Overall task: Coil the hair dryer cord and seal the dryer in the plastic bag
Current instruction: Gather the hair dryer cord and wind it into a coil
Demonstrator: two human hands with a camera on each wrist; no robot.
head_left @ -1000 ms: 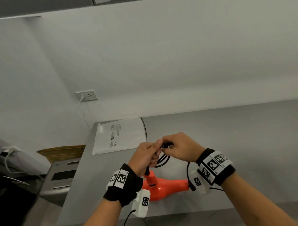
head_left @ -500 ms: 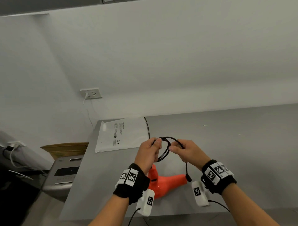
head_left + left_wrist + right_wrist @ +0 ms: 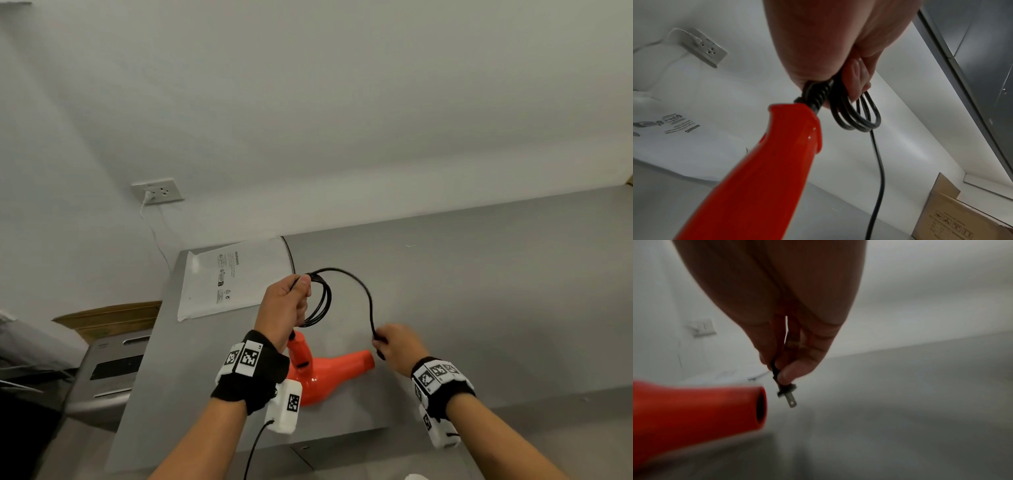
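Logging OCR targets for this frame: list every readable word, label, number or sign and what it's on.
"WARNING": on the white plastic bag, seen upside down from the left wrist; the fine print and icons beside it are too small to read.
Cardboard box: handling symbols only, text blurred.
Wristband squares: black-and-white marker patterns, no words.
Hair dryer: no text visible.

Right hand: the right hand (image 3: 399, 346) is now apart from the left, lower right of centre, where a second ago both met mid-frame; its grip pinches the cord near the plug (image 3: 786, 390).
Cord: the cord (image 3: 356, 284) now arcs open between the hands instead of bunching.
Left hand: the left hand (image 3: 286, 308) now holds several loops.
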